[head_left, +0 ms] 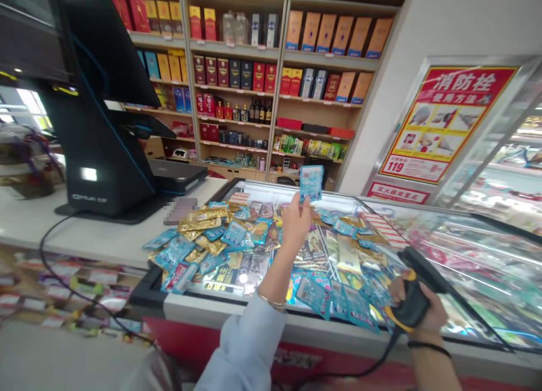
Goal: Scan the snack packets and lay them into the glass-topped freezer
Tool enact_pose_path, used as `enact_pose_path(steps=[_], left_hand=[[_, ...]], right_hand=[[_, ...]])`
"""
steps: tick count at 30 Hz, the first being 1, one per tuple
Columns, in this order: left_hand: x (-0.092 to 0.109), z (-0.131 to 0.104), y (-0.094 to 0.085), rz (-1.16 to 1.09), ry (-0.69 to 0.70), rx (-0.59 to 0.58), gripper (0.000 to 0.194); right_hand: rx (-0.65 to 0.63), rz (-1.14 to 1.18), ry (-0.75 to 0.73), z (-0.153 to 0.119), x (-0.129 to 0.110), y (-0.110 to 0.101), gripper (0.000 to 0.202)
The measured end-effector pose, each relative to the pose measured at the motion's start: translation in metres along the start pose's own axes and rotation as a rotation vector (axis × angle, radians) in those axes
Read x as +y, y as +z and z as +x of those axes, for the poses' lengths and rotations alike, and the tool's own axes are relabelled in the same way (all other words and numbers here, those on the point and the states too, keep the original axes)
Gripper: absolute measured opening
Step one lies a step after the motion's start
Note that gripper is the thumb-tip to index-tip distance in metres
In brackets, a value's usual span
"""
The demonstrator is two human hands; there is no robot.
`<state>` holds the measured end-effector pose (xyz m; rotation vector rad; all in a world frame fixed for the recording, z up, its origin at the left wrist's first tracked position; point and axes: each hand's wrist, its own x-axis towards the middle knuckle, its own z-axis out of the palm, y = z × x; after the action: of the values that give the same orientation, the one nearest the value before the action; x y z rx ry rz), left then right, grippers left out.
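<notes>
Pinched by its lower edge, a small blue snack packet (pixel 311 182) is held up above the glass-topped freezer by my left hand (pixel 296 219). My right hand (pixel 423 309) grips a black and yellow barcode scanner (pixel 409 306), whose cable runs down from the handle. Under and around my hands, more packets lie on the glass. A heap of blue packets (pixel 175 253) and gold packets (pixel 203 219) is on the left. Some blue packets (pixel 351 306) lie along the front edge by the scanner, and others (pixel 345 227) are at the back right.
On the left, a checkout terminal (pixel 101 154) stands on a white counter (pixel 25 222), its black cable hanging over the front. Shelves of boxed bottles (pixel 241 75) line the back wall. A red poster (pixel 449 120) hangs at right, beside a glass-fronted display (pixel 516 176). Freezer rails (pixel 148 289) edge the glass.
</notes>
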<state>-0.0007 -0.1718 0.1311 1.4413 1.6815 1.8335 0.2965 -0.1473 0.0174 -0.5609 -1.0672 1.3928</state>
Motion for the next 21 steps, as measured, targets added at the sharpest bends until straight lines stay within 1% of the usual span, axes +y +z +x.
enact_pose_path(steps=[3,5,8,10,13,15,17,19,21], left_hand=[[-0.023,-0.005,-0.056,0.145,-0.040,0.137,0.030],[-0.043,-0.008,-0.092,0.174,-0.053,0.187,0.031],[-0.072,-0.013,-0.147,0.189,-0.078,0.235,0.030],[-0.090,-0.016,-0.184,0.201,-0.104,0.293,0.030],[-0.111,-0.021,-0.231,0.224,-0.117,0.385,0.035],[-0.122,-0.024,-0.254,0.229,-0.116,0.410,0.041],[-0.131,-0.027,-0.270,0.223,-0.125,0.409,0.045],[-0.138,-0.030,-0.281,0.245,-0.139,0.406,0.044],[-0.144,-0.033,-0.286,0.321,-0.173,0.423,0.041]], right_hand=[[-0.067,0.030,-0.015,0.001,0.011,0.038,0.024],[-0.111,0.064,-0.006,0.004,0.022,0.066,0.023],[-0.166,0.127,0.022,0.007,0.044,0.110,0.023],[-0.194,0.162,0.040,0.008,0.061,0.137,0.022],[-0.239,0.186,0.075,0.008,0.084,0.176,0.023],[-0.265,0.196,0.098,0.008,0.097,0.200,0.023],[-0.293,0.208,0.118,0.008,0.109,0.224,0.023],[-0.328,0.222,0.137,0.008,0.121,0.247,0.023],[-0.364,0.235,0.151,0.008,0.133,0.268,0.023]])
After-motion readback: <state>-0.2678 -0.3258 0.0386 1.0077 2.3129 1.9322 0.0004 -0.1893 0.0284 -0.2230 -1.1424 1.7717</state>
